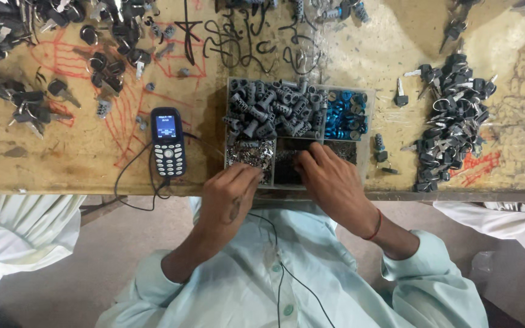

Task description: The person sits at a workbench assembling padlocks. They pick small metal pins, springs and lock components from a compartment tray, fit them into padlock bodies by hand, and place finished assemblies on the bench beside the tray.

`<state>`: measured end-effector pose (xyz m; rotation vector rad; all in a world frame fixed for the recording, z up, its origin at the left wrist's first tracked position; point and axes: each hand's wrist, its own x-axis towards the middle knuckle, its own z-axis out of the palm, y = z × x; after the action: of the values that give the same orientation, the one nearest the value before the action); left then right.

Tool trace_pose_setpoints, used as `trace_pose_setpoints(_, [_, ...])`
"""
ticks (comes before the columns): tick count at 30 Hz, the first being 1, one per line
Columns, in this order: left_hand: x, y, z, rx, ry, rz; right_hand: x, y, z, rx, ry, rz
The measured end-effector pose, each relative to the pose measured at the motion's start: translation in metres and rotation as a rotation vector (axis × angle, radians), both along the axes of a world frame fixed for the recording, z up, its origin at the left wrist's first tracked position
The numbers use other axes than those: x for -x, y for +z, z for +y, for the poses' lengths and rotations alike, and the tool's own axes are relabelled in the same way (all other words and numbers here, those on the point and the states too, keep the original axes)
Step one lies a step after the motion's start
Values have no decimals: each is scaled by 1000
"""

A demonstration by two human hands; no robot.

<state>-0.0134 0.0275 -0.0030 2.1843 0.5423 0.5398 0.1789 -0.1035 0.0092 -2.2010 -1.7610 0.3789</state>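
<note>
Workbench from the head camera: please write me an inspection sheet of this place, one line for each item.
Surface: worn yellowish workbench with red and black scribbles.
Job's things: clear compartment box holding grey cylinder parts, blue round parts and small shiny metal pieces.
Clutter: piles of black-headed keys at right and at upper left; loose grey parts scattered.
Hands: left hand at the shiny pieces; right hand over the dark front compartment; whether either holds a piece cannot be told.
Cables: black cable from the dark keypad phone; thin wire down the shirt.
Surroundings: pale clothing of other people at both sides.
</note>
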Motion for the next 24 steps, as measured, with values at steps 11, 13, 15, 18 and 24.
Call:
trace_pose_setpoints(11, [-2, 0, -8, -39, 106, 62, 10, -1, -9, -182, -64, 329])
trace_pose_setpoints(13, [0, 1, -8, 3, 132, 24, 13, -3, -6, -205, -69, 367])
trace_pose_setpoints(15, [3, 4, -10, 96, 167, 25, 15, -5, -6, -177, -99, 377])
trace_pose_setpoints(18, [4, 5, -13, 274, 196, -14, 19, -8, -10, -150, -165, 416])
trace_pose_setpoints(24, [-15, -12, -25, 666, 61, -213, 21, -14, -22, -328, -78, 899])
